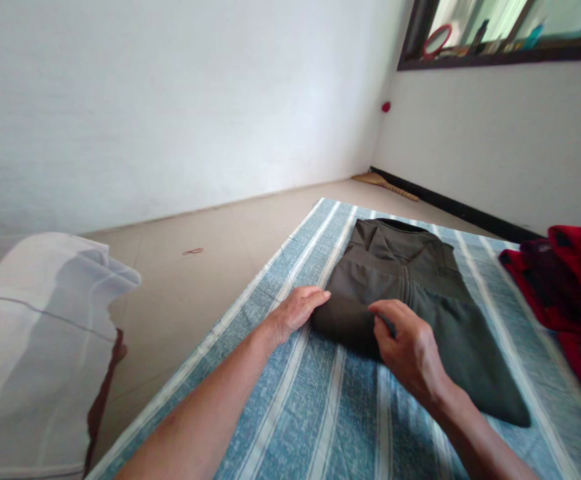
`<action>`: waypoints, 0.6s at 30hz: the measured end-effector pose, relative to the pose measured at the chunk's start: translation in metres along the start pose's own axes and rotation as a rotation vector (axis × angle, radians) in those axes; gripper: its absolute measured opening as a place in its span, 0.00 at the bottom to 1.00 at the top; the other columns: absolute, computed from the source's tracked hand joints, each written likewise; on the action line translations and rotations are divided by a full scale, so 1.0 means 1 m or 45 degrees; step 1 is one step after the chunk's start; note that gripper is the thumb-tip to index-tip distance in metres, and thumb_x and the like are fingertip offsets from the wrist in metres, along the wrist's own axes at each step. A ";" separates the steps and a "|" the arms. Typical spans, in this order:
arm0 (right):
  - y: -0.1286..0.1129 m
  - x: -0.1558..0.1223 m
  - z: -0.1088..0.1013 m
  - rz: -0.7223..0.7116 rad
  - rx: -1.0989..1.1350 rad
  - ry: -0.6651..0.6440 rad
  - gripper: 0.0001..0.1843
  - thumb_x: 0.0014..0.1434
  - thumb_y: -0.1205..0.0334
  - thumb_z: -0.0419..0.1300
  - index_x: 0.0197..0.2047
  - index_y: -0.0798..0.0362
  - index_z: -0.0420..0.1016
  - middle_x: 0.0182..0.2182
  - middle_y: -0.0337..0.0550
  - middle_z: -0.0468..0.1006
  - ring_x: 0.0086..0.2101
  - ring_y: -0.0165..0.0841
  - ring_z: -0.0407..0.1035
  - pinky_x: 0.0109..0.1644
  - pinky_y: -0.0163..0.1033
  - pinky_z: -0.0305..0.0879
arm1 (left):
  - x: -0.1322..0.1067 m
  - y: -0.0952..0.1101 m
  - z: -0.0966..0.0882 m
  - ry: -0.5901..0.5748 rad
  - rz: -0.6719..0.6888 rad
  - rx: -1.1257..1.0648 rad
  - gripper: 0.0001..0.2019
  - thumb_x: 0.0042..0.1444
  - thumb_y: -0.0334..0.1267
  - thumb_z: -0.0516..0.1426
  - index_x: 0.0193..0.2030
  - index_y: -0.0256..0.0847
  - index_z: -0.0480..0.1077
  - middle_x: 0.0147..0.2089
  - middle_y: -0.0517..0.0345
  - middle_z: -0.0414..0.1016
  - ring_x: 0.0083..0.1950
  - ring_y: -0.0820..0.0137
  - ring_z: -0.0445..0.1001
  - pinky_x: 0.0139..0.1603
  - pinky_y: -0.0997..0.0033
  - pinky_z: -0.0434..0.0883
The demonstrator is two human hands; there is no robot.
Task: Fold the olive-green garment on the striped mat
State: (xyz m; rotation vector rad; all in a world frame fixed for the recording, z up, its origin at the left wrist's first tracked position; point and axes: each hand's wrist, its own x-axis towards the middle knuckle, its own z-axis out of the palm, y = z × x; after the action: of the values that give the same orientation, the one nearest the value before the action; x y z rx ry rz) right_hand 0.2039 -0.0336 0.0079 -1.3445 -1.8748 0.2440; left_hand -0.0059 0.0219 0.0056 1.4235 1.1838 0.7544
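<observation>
A folded dark olive jacket (445, 327) with a zip down its middle lies on the striped blue-and-white sheet (270, 387). At the jacket's left edge rests my left hand (298, 310), fingers stretched out and touching the cloth. My right hand (410, 343) is closed over the near part of the jacket, with a bit of dark cloth pinched between thumb and fingers. The near right corner of the jacket sticks out toward me, past my right wrist.
Red-and-black folded clothing (570, 287) is piled at the right. On the left, sheer white fabric (35, 347) covers something. A thin red loop (193, 251) lies on the tiled floor (225, 233). A straw-coloured item (388, 183) lies in the corner, and a round mirror (437, 42) stands on the windowsill.
</observation>
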 end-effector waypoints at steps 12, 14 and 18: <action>0.009 -0.080 0.011 -0.696 -0.370 -0.037 0.18 0.55 0.73 0.52 0.48 0.54 0.71 0.51 0.55 0.75 0.58 0.47 0.61 0.56 0.58 0.65 | -0.001 0.000 0.002 0.049 -0.015 0.004 0.18 0.49 0.54 0.58 0.28 0.38 0.69 0.27 0.60 0.70 0.34 0.65 0.68 0.36 0.69 0.64; 0.005 -0.074 0.007 -0.630 -0.365 0.004 0.18 0.56 0.74 0.50 0.47 0.56 0.71 0.50 0.56 0.75 0.57 0.46 0.63 0.57 0.57 0.65 | 0.000 0.000 0.002 0.088 -0.006 0.051 0.16 0.50 0.52 0.58 0.28 0.39 0.69 0.28 0.60 0.70 0.36 0.64 0.68 0.36 0.68 0.63; -0.002 -0.066 0.002 -0.551 -0.376 0.014 0.17 0.57 0.75 0.48 0.47 0.57 0.71 0.50 0.55 0.76 0.56 0.44 0.65 0.58 0.56 0.64 | 0.004 0.000 -0.003 0.111 -0.001 0.139 0.15 0.52 0.51 0.57 0.28 0.41 0.68 0.28 0.60 0.69 0.37 0.63 0.67 0.36 0.68 0.62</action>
State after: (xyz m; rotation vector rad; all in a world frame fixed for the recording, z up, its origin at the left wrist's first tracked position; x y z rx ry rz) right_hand 0.2091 -0.0911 -0.0249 -1.0799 -2.1972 -0.2693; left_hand -0.0074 0.0262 0.0052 1.4923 1.3100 0.7673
